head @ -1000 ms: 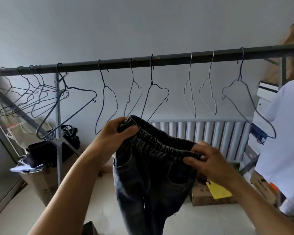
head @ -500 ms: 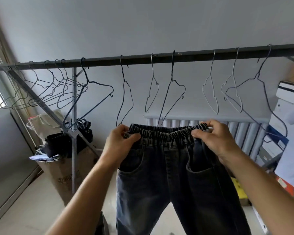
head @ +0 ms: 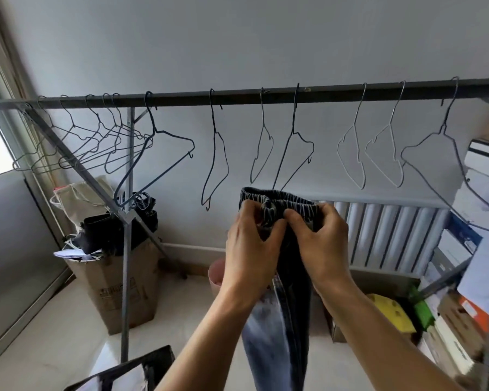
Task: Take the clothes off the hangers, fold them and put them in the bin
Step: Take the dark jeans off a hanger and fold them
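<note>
Your left hand (head: 251,249) and right hand (head: 319,241) pinch the doubled waistband of the dark blue denim jeans (head: 277,348), legs hanging toward 6 o'clock. If one pinch loosens, the halves can slide and skew the fold.

overhead: we meet the rail (head: 336,90) with wire hangers (head: 293,119) dangling | left: rack post (head: 126,263), cardboard box (head: 108,292) | low left: we find open floor (head: 54,342)
</note>
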Tool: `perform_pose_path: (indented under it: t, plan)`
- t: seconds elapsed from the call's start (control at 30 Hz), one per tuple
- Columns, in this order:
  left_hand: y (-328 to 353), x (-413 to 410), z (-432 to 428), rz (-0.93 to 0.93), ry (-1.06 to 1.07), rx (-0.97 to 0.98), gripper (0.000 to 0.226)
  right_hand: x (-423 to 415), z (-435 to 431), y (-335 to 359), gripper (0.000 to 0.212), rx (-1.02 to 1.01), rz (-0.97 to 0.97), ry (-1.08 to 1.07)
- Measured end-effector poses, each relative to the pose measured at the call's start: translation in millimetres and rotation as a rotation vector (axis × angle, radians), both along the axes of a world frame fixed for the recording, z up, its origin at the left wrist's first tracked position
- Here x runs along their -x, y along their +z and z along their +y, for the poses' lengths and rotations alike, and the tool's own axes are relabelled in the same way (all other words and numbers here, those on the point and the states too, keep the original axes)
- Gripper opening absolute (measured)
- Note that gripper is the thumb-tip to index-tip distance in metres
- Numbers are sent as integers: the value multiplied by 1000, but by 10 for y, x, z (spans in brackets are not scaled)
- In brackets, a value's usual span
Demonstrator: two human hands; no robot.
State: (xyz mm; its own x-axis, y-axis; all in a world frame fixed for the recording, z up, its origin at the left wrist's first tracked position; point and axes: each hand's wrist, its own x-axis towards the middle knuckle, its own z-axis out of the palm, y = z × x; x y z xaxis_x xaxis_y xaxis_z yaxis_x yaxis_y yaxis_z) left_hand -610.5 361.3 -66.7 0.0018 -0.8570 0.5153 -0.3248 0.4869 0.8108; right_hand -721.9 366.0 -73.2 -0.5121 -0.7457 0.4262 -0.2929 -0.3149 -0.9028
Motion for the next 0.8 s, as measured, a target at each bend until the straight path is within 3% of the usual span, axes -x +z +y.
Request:
perform_pose_path:
  t: [0.1, 0.27, 0.43, 0.53, 0.6, 0.67, 0.73, 0.8]
  plan:
    - [15, -15, 14, 7, -80, -2, 15, -69, 49, 64, 25, 38, -93, 120]
    - [66, -112, 36, 51, -237, -51, 53, -123, 103, 124, 39, 43, -115, 322]
    - [77, -322, -24, 2, -118, 15, 30, -87, 18, 143, 23, 39, -160, 314]
    - [37, -495, -117, 3, 56, -93, 67, -13, -18, 195, 20, 31, -235, 385]
    - [27, -608, -149, 63, -108, -278, 78, 41, -33, 246, 22, 25, -298, 448]
    - [27, -694, -161, 118, -320, -410, 57, 81, -36, 306, 28, 23, -351, 529]
    - [55, -741, -146, 124, -340, -443, 24, 105, -42, 339, 39, 33, -387, 593]
    - [87, -760, -142, 183, -333, -450, 13, 129, -50, 333, 41, 38, -396, 620]
